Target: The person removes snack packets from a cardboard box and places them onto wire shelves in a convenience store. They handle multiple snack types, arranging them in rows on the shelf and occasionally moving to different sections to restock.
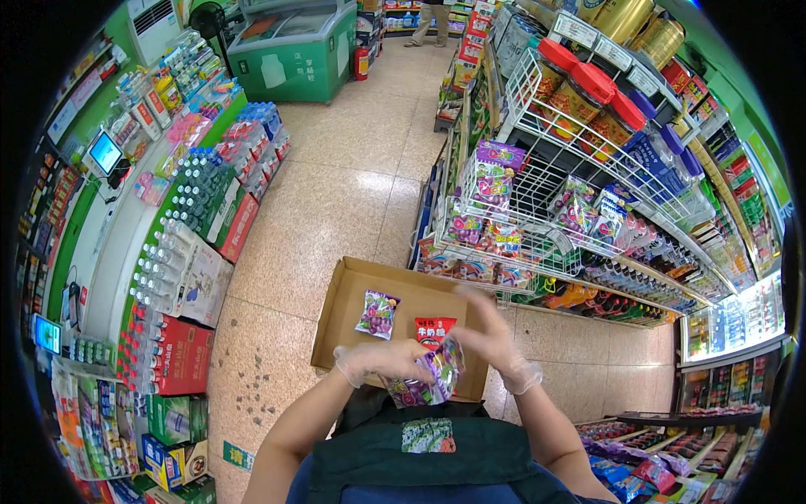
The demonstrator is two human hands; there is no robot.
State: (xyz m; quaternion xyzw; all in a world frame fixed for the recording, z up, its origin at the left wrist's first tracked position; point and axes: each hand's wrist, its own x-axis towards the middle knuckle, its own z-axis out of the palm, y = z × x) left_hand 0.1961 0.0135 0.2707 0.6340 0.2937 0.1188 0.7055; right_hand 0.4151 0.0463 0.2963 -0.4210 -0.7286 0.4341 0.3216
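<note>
My left hand (389, 359), in a clear thin glove, grips shiny purple candy bags (443, 372) with grape pictures, close in front of my apron. How many bags are in it I cannot tell. My gloved right hand (494, 343) is blurred, its fingers spread just right of those bags, with the thumb close to their upper edge. Beneath both hands is a shallow brown cardboard box (359, 269). One grape candy bag (378, 314) lies flat in its left half. Nearer the middle is a red candy bag (434, 330), partly covered by the held bags.
Ahead to the right, a white wire rack (535, 170) holds more purple bags (494, 176) beneath red-lidded jars (582, 94). Bottled drinks and a counter (110, 233) line the left side. A green chest freezer (289, 63) and a person's legs (433, 22) are farther along the aisle.
</note>
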